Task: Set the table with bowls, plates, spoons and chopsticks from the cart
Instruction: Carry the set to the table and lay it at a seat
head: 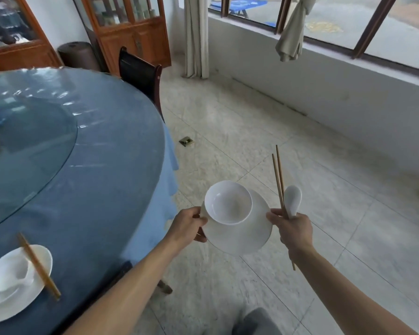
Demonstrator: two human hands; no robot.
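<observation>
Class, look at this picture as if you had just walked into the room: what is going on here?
A person is setting a round table. The left hand holds a white plate with a bowl on it; the right hand grips chopsticks and a white spoon. All of these are above the floor, beside the table. One place setting already lies at the table's near edge, chopsticks across its plate.

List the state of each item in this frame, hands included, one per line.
Left hand: grips the plate's rim.
Carried plate: held over the floor, level.
Carried bowl: upright on the plate, empty.
Right hand: grips chopsticks and spoon.
Chopsticks: pointing up.
Spoon: bowl end up.
Table setting: laid, chopsticks across.
</observation>
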